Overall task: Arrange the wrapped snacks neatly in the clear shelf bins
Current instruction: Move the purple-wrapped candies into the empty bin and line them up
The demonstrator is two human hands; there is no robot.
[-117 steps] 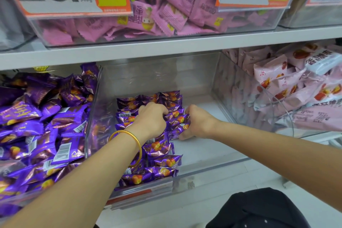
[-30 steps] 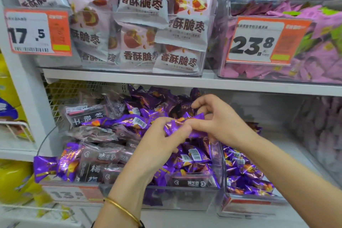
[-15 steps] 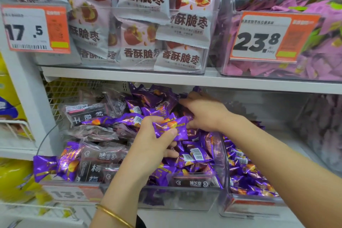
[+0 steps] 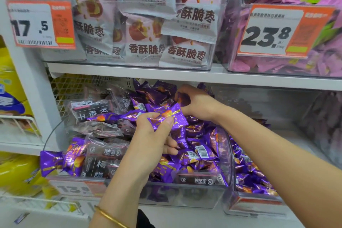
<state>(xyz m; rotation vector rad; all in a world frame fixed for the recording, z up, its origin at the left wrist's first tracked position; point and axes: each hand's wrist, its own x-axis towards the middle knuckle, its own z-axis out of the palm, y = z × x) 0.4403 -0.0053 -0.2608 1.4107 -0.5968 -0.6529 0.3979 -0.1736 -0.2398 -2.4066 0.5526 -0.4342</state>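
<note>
- Clamping a purple snack in the left hand, thumb on top and fingers curled beneath; lifted clear of the heap, probably to keep the wrapper flat and face up for stacking
- Reaching deep with the right hand, right up under the upper shelf; fingers curled round a second purple snack at the back of the pile, seemingly pinching it, though partly hidden behind the thumb
- Working over the clear bin, with the loose purple heap jumbled every way, barcodes up, ends crossed; nothing neat here yet
- Noting dark plum packs along the left side of the same shelf level, touching the purple ones; a couple of purple strays out at the far left front, beside those packs; hard to tell whether inside the bin wall
- Spotting the neighbouring bin just to the right, its purple rows lying flatter and more orderly; likely destination for the gathered pieces
- Judging the step as gathering, one piece per hand; early going, plenty left to sort
- Watching that slick foil: risking a slide back into the heap with too light a pinch, and little room under the shelf for the right hand
</note>
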